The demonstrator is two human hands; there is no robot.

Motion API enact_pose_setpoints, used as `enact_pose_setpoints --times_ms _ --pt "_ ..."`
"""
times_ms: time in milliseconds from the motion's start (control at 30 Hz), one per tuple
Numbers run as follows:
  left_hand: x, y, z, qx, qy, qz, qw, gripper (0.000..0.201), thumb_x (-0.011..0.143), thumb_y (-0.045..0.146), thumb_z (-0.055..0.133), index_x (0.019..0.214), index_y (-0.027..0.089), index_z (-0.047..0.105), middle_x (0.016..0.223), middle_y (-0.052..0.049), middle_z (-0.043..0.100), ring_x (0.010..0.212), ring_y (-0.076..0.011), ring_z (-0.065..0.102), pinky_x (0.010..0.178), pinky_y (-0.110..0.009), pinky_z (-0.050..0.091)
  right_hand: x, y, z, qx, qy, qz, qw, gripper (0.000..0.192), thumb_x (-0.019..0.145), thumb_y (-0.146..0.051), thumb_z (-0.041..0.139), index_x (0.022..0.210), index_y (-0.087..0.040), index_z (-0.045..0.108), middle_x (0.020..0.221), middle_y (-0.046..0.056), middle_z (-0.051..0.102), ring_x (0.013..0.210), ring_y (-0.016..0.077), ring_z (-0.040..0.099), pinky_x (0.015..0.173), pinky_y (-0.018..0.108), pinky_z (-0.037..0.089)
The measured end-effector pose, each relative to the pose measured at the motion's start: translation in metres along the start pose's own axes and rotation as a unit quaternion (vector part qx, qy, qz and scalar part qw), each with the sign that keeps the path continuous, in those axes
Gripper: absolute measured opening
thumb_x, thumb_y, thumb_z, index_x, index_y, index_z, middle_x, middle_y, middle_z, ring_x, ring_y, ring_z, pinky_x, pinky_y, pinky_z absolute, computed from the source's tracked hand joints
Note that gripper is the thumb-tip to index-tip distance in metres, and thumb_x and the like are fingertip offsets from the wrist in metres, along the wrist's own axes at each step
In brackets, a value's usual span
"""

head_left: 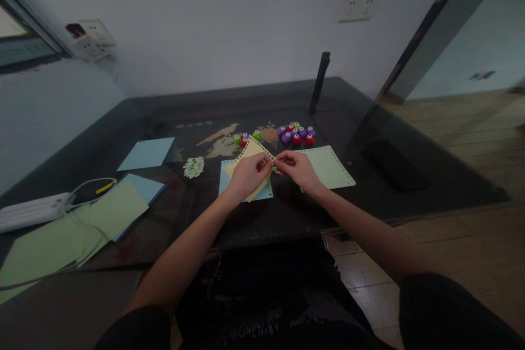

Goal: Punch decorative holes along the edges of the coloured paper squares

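My left hand [249, 173] is closed on a yellow sheet of paper [254, 146] with a row of small holes along its edge. The sheet is tilted above a blue sheet [225, 179] on the dark table. My right hand [298, 168] pinches at the yellow sheet's right corner, its fingertips close to the left ones. What lies between the right fingertips is too small to make out. A pale green sheet [334, 167] with holes along its edges lies partly under the right hand. Left of the hands lies a patterned, scallop-edged paper piece [193, 167].
Several small coloured beads or caps [296, 134] cluster behind the hands. At left are a blue sheet [147, 153], stacked green paper [110, 210], a white power strip [35, 210] and its cable. A black phone-like object [396, 167] lies right; a black upright post [320, 82] stands behind.
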State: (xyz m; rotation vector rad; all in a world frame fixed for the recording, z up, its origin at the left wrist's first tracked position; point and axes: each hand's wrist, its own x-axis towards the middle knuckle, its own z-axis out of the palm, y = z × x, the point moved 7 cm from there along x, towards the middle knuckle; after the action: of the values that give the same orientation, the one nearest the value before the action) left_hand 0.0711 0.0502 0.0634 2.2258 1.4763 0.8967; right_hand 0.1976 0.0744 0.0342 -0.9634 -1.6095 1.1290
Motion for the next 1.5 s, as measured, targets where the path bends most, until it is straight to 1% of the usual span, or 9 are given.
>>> enact_pose_setpoints --times_ms 267,400,600,767,900,1033,1200,1367,1500 --pt "0.0 0.001 0.002 0.026 -0.005 0.001 1.0 0.015 0.084 0.026 0.049 0.076 0.019 0.06 0.06 0.001 0.058 0.056 -0.0127 0.05 0.056 -0.024 0.033 -0.001 -0.005 -0.001 -0.047 -0.003 -0.022 0.999 0.018 0.074 -0.035 0.061 0.075 -0.017 0.06 0.064 0.001 0.06 0.054 0.0129 0.054 0.053 0.026 0.043" --pt "-0.001 0.002 0.002 0.039 -0.004 0.007 0.999 0.016 0.084 0.027 0.048 0.076 0.019 0.059 0.059 0.001 0.056 0.056 -0.013 0.05 0.056 -0.024 0.033 -0.002 -0.006 -0.001 -0.052 0.002 -0.027 0.998 0.016 0.074 -0.034 0.061 0.074 -0.018 0.058 0.062 0.0 0.059 0.054 0.0129 0.054 0.054 0.026 0.043" --pt "-0.004 0.005 0.004 0.05 0.008 0.003 0.999 0.015 0.084 0.025 0.047 0.074 0.019 0.056 0.063 0.0 0.057 0.058 -0.0135 0.051 0.057 -0.024 0.033 -0.001 -0.001 0.0 -0.014 0.013 0.002 1.0 0.018 0.069 -0.034 0.064 0.068 -0.018 0.055 0.059 -0.002 0.055 0.051 0.0121 0.052 0.05 0.025 0.041" --pt "-0.005 0.005 0.009 0.047 0.012 0.0 0.999 0.013 0.083 0.024 0.047 0.072 0.019 0.052 0.061 0.001 0.055 0.057 -0.0131 0.05 0.056 -0.024 0.031 -0.002 0.006 0.003 0.015 0.017 0.038 0.999 0.017 0.067 -0.032 0.064 0.067 -0.019 0.053 0.056 -0.004 0.052 0.048 0.0108 0.049 0.047 0.024 0.039" --pt "-0.005 0.002 0.013 0.051 0.014 -0.013 0.999 0.012 0.082 0.024 0.047 0.072 0.02 0.05 0.061 0.001 0.053 0.057 -0.0132 0.048 0.055 -0.024 0.03 -0.004 0.009 0.003 0.026 0.038 0.046 0.998 0.016 0.067 -0.031 0.062 0.066 -0.019 0.052 0.053 -0.004 0.052 0.046 0.0102 0.048 0.046 0.023 0.038" --pt "-0.005 0.001 0.015 0.054 0.022 -0.012 0.998 0.011 0.081 0.023 0.047 0.072 0.02 0.05 0.061 0.002 0.052 0.057 -0.0132 0.047 0.056 -0.024 0.03 -0.004 0.012 0.005 0.046 0.049 0.053 0.996 0.017 0.068 -0.033 0.062 0.065 -0.019 0.052 0.051 -0.004 0.051 0.046 0.0096 0.047 0.046 0.023 0.037" --pt "-0.004 -0.002 0.015 0.023 0.037 -0.013 0.999 0.01 0.081 0.024 0.048 0.072 0.02 0.05 0.062 0.002 0.053 0.059 -0.0128 0.049 0.058 -0.023 0.033 -0.004 0.014 0.005 0.08 0.054 0.066 0.993 0.019 0.066 -0.034 0.064 0.065 -0.018 0.053 0.051 -0.004 0.052 0.046 0.0091 0.047 0.047 0.023 0.038" --pt "-0.001 -0.008 0.013 -0.013 0.057 -0.021 0.998 0.013 0.082 0.026 0.049 0.072 0.019 0.052 0.063 0.002 0.055 0.059 -0.0116 0.05 0.059 -0.023 0.036 -0.001 0.008 -0.001 0.091 0.062 0.048 0.993 0.022 0.068 -0.038 0.064 0.068 -0.019 0.052 0.055 -0.003 0.055 0.051 0.0105 0.051 0.05 0.024 0.043" --pt "-0.001 -0.009 0.016 -0.015 0.055 -0.004 0.998 0.013 0.081 0.025 0.05 0.07 0.019 0.053 0.063 0.002 0.056 0.059 -0.0112 0.05 0.059 -0.022 0.036 0.004 -0.002 -0.018 0.095 0.099 0.001 0.991 0.024 0.07 -0.041 0.064 0.074 -0.02 0.052 0.071 -0.001 0.058 0.064 0.0122 0.056 0.059 0.027 0.05"
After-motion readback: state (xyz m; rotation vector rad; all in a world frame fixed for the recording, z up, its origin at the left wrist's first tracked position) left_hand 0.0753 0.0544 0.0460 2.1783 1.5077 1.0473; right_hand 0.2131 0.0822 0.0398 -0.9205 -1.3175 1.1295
